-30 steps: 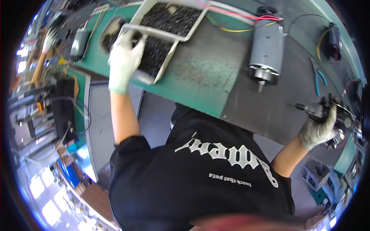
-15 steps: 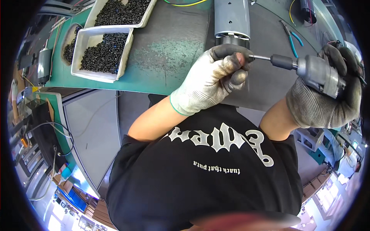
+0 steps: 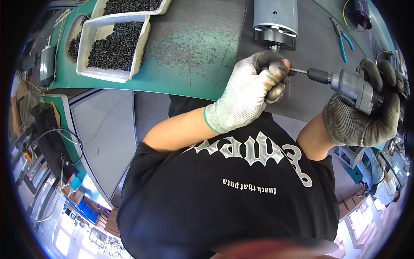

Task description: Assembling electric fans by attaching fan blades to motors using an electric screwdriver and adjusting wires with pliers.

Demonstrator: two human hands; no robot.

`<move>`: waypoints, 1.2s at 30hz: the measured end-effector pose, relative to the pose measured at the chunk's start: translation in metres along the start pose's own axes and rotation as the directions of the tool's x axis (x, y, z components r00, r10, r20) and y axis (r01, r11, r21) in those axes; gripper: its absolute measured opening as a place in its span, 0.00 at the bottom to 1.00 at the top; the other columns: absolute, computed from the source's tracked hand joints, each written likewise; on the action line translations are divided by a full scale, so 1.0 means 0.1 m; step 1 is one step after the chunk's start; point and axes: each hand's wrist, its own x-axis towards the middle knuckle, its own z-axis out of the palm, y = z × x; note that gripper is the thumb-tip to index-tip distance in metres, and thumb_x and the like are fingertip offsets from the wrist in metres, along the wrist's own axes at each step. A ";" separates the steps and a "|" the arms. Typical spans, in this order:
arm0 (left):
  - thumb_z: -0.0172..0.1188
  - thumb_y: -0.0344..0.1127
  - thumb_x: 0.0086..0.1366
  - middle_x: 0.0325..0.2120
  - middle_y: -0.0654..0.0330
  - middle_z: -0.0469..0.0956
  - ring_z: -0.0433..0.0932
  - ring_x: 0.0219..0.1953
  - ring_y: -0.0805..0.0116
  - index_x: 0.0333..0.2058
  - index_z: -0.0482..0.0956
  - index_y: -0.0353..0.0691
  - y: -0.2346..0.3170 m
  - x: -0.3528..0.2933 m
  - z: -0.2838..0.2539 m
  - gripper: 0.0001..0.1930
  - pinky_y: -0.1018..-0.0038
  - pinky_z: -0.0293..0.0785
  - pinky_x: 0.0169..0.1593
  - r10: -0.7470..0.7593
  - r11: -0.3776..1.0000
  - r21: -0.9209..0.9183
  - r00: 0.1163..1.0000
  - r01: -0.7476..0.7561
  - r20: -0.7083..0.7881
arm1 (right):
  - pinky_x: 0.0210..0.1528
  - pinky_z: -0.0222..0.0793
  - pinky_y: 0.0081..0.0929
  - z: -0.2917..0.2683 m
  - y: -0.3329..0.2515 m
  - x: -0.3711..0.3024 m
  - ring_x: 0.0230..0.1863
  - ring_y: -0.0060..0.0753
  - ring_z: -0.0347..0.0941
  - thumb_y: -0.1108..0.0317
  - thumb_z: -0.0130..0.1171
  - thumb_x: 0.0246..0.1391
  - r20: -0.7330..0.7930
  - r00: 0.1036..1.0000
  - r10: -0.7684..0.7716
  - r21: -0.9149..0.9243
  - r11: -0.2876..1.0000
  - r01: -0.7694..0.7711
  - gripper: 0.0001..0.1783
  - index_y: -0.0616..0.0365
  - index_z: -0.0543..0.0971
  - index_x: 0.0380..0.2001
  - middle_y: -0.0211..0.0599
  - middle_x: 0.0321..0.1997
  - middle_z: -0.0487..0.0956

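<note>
A: Screwdriver (image 3: 350, 85) first, the powered kind: what does it look like?

B: It has a grey metal body with a darker chuck and a thin bit (image 3: 298, 70) sticking out level toward the person's left. The body looks worn and dull.

A: Who holds it?

B: The right hand (image 3: 366, 108), in a dark grey knit glove, is wrapped tight around the body, fingers curled over the top.

A: And the left hand (image 3: 252, 93)?

B: It wears a white glove with grimy fingertips and is clenched at the tip of the bit. The fingers pinch together there; whatever small piece sits between them is hidden, so I cannot tell what it is.

A: Where is the screwdriver against the motor (image 3: 276, 21)?

B: Just below the motor and to its right, above the edge of the counter (image 3: 194, 47). The motor is a grey cylinder with a black end ring facing the person.

A: Anything else around the motor?

B: Well to its left stands a white tray (image 3: 113, 47) of small black screws, a second tray (image 3: 131, 6) behind it. To the motor's right lie pliers (image 3: 343, 39) with blue-green handles.
</note>
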 end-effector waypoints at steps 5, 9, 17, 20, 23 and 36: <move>0.52 0.41 0.70 0.22 0.65 0.68 0.61 0.17 0.81 0.32 0.72 0.36 -0.02 -0.02 0.01 0.13 0.81 0.56 0.21 -0.164 0.984 -0.079 0.983 0.157 -0.079 | 0.40 0.64 0.27 -0.13 0.08 -0.02 0.40 0.28 0.66 0.76 0.56 0.47 0.044 0.973 0.228 0.011 0.973 -0.229 0.12 0.61 0.73 0.38 0.35 0.39 0.69; 0.46 0.45 0.72 0.27 0.60 0.71 0.67 0.20 0.76 0.36 0.71 0.36 0.03 0.05 -0.25 0.16 0.80 0.63 0.24 -0.316 0.925 -0.164 0.934 0.342 0.166 | 0.41 0.68 0.27 0.05 0.38 -0.03 0.40 0.33 0.67 0.75 0.52 0.54 -0.179 0.983 -0.039 -0.383 0.923 -0.034 0.10 0.63 0.74 0.40 0.42 0.41 0.73; 0.47 0.39 0.72 0.35 0.54 0.77 0.75 0.32 0.70 0.40 0.73 0.32 -0.02 0.30 -0.28 0.14 0.75 0.74 0.37 -0.218 0.930 -0.289 0.974 0.227 0.062 | 0.40 0.70 0.26 -0.07 0.22 0.12 0.40 0.34 0.66 0.75 0.51 0.55 -0.017 0.986 0.168 -0.110 0.979 -0.169 0.10 0.63 0.75 0.40 0.46 0.42 0.74; 0.49 0.37 0.71 0.33 0.55 0.78 0.77 0.31 0.71 0.40 0.73 0.31 -0.04 0.31 -0.23 0.13 0.76 0.75 0.35 -0.166 0.983 -0.086 0.986 0.165 -0.009 | 0.40 0.69 0.26 -0.11 0.27 0.10 0.41 0.34 0.66 0.76 0.51 0.54 -0.033 0.998 0.051 -0.120 0.991 -0.055 0.10 0.61 0.75 0.41 0.45 0.42 0.74; 0.51 0.35 0.70 0.31 0.55 0.79 0.78 0.29 0.72 0.39 0.73 0.30 -0.02 0.30 -0.14 0.11 0.77 0.76 0.33 -0.062 0.966 0.244 0.991 0.090 -0.120 | 0.41 0.68 0.26 -0.15 0.37 0.05 0.42 0.33 0.66 0.78 0.51 0.53 -0.049 0.997 -0.068 -0.124 0.990 0.061 0.12 0.59 0.74 0.42 0.44 0.42 0.74; 0.57 0.35 0.67 0.24 0.58 0.79 0.78 0.23 0.76 0.37 0.75 0.29 0.03 0.30 0.00 0.12 0.80 0.74 0.26 0.010 0.797 0.595 0.983 0.102 -0.183 | 0.38 0.71 0.27 -0.43 0.46 -0.03 0.37 0.32 0.71 0.77 0.54 0.54 -0.110 0.994 -0.021 -0.493 0.869 -0.036 0.10 0.63 0.75 0.41 0.44 0.37 0.77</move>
